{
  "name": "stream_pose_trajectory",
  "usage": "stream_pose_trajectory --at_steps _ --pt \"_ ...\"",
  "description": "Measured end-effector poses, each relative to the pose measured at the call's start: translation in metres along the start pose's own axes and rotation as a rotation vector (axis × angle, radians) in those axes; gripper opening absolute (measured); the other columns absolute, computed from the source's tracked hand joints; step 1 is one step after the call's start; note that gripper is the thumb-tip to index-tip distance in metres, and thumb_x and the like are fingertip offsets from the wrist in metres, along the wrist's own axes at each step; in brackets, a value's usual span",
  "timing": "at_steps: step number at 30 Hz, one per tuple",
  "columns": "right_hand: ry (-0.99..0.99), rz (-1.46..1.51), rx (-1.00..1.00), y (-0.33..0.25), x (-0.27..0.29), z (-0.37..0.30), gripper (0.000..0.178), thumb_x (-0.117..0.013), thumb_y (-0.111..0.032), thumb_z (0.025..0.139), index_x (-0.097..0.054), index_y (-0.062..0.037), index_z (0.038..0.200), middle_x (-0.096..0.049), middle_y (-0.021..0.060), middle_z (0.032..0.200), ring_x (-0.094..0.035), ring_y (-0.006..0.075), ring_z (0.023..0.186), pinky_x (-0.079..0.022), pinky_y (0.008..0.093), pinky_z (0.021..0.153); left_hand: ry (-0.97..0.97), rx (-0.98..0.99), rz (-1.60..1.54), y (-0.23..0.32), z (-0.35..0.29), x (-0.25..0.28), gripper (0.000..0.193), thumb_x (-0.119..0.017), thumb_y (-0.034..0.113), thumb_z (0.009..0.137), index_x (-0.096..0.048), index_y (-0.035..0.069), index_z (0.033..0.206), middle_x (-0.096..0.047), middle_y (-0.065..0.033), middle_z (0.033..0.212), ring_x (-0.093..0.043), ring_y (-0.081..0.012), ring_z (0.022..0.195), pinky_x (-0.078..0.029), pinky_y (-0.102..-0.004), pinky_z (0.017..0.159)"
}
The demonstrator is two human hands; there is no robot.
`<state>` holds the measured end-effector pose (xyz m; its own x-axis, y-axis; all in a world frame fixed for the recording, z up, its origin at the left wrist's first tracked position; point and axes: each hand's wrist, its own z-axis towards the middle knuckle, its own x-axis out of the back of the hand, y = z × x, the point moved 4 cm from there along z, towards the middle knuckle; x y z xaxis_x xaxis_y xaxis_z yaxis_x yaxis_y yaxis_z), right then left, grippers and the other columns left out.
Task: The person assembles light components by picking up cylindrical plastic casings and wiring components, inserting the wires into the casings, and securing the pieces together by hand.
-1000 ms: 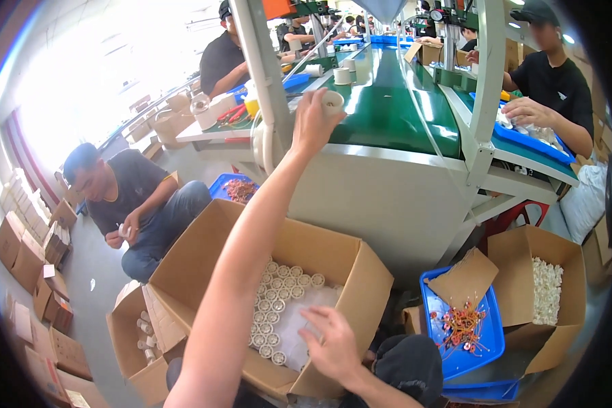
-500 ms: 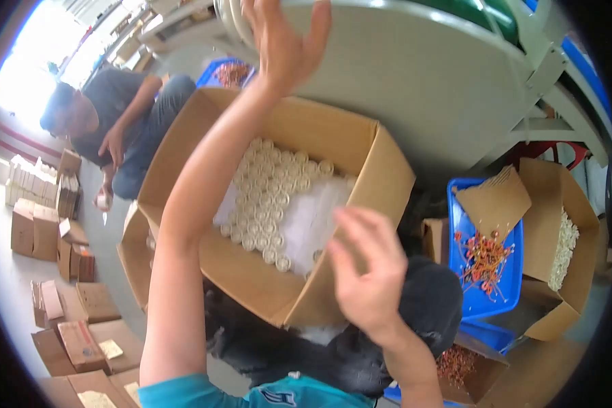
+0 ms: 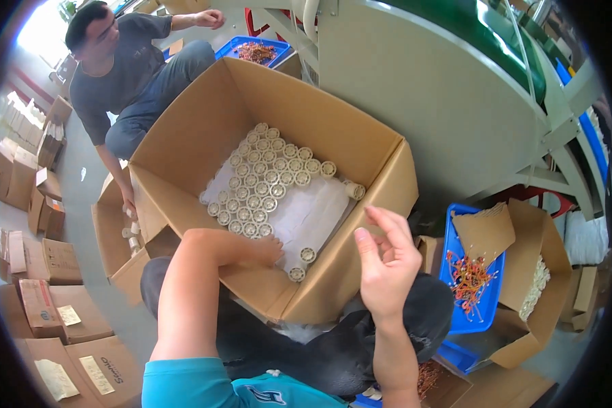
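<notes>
A large open cardboard box (image 3: 183, 126) stands before my legs, with many white round plastic parts (image 3: 257, 180) set close together on a white sheet (image 3: 309, 207). My left hand (image 3: 262, 250) reaches down into the box by the near edge of these rows. Its fingers are bunched and point downward; what they hold, if anything, is hidden. Two loose round parts (image 3: 302, 264) rest near the box's near right corner, and another lies tilted by its right wall. Over the right wall hovers my right hand (image 3: 389, 265), thumb and curved fingers apart, with nothing visible between them.
A co-worker (image 3: 126, 75) sits at the upper left, one hand in a smaller box (image 3: 115, 234) of white parts. To the right are a blue tray (image 3: 479, 313) of orange-red pieces and another carton (image 3: 557, 299). A grey machine panel (image 3: 428, 88) rises behind. Cartons line the left.
My left hand has come down from above the box's far side into the box. My right hand has shifted slightly. The co-worker has straightened and stretched one arm out; the view has turned.
</notes>
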<state>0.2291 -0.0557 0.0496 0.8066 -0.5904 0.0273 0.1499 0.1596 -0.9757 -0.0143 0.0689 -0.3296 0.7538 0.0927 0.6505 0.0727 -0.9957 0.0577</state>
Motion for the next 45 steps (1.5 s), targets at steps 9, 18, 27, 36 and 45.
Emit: stream_pose_trajectory --at_steps 9,18,27,36,45 --pt "-0.026 -0.120 -0.032 0.006 -0.002 0.007 0.032 -0.066 0.002 0.085 -0.068 -0.0037 0.117 -0.063 0.0106 0.113 -0.063 0.0151 0.086 -0.052 0.0273 0.074 0.139 -0.070 -0.389 -0.043 0.028 0.041 0.065 -0.070 0.045 0.081 -0.058 0.002 0.128 -0.060 -0.0238 0.125 -0.059 -0.0376 0.115 -0.048 -0.0464 0.098" --pt "0.060 -0.173 0.102 -0.019 0.041 0.012 0.031 -0.068 -0.002 0.086 -0.069 -0.0060 0.117 -0.066 0.0098 0.109 -0.064 0.0151 0.082 -0.052 0.0269 0.075 0.309 -0.039 -1.127 -0.019 -0.118 0.276 0.058 -0.071 0.026 0.088 -0.053 -0.007 0.133 -0.066 -0.0168 0.118 -0.063 -0.0176 0.104 -0.049 -0.0317 0.094" --pt "0.030 -0.861 -0.263 0.032 0.204 0.033 0.022 -0.068 -0.005 0.079 -0.075 -0.0016 0.100 -0.074 0.0176 0.093 -0.072 0.0270 0.084 -0.055 0.0357 0.081 0.917 -0.621 -2.120 0.075 -0.251 0.299 0.064 -0.065 0.020 0.093 -0.036 -0.007 0.143 -0.048 -0.0231 0.142 -0.052 -0.0357 0.128 -0.044 -0.0401 0.109" --pt "-0.071 -1.260 -0.280 0.154 0.246 0.034 0.025 -0.060 -0.007 0.077 -0.077 -0.0105 0.096 -0.069 0.0244 0.101 -0.067 0.0405 0.099 -0.054 0.0485 0.086 0.987 -0.780 -2.510 0.081 -0.213 0.233 0.050 -0.067 0.014 0.090 -0.046 -0.005 0.131 -0.057 -0.0200 0.128 -0.055 -0.0357 0.123 -0.042 -0.0443 0.110" --pt "0.190 -0.852 -0.349 0.121 0.251 0.023 0.026 -0.070 -0.006 0.069 -0.076 0.0006 0.094 -0.075 0.0174 0.089 -0.072 0.0243 0.075 -0.057 0.0352 0.072 1.150 -0.400 -2.329 0.077 -0.209 0.212 0.037 -0.075 0.013 0.087 -0.056 -0.003 0.115 -0.065 -0.0090 0.104 -0.067 -0.0210 0.097 -0.056 -0.0344 0.085"
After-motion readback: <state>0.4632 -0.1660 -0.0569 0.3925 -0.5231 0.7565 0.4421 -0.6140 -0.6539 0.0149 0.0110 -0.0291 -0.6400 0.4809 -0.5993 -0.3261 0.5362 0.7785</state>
